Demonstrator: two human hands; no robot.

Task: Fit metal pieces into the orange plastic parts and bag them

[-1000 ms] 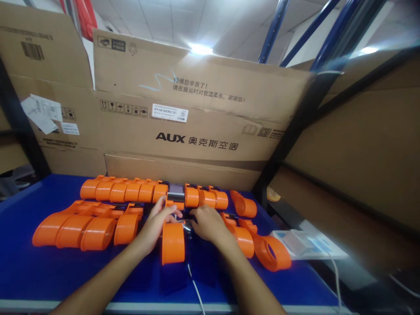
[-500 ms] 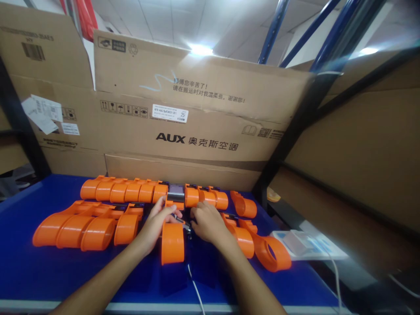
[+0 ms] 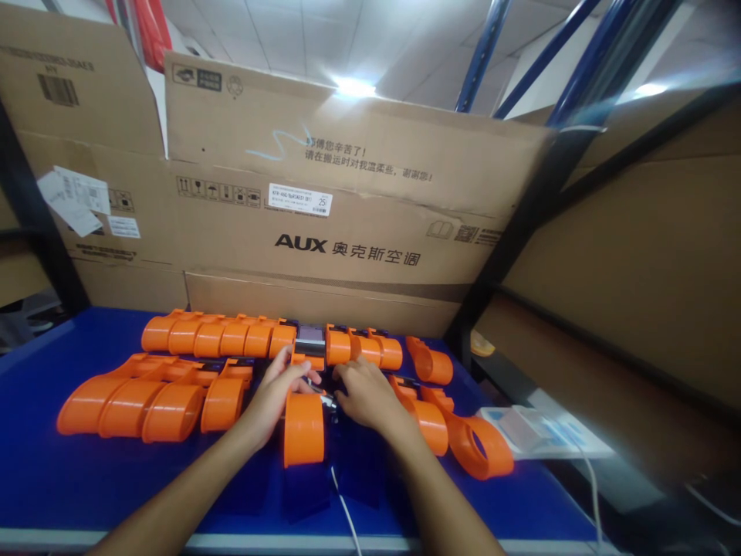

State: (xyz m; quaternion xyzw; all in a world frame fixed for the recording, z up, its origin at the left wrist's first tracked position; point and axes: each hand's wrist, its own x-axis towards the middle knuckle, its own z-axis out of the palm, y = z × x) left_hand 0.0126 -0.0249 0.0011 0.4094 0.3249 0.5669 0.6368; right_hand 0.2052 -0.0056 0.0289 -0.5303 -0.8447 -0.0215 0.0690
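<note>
My left hand [image 3: 275,395] is closed around the upper part of an orange ring-shaped plastic piece [image 3: 304,431], whose wide band hangs toward me. Just beyond the thumb sits another orange piece [image 3: 309,361], below a dark block with a greyish top [image 3: 311,336]. A small shiny metal part [image 3: 329,401] shows between my hands. Bent fingers of my right hand [image 3: 366,395] press together beside that metal part; what they grip is hidden. A white cable [image 3: 343,498] runs from under the work toward the table's front edge.
Orange ring pieces stand in a back row [image 3: 209,337] and a front row [image 3: 130,405], with more at right [image 3: 483,448]. Beneath them is a blue table surface [image 3: 144,486]. A cardboard sheet [image 3: 231,232] rises behind; a white tray-like item [image 3: 584,444] lies at right.
My right hand has shifted very slightly left and the metal part between the hands has changed its angle. The left hand and the orange ring pieces stay nearly where they were.
</note>
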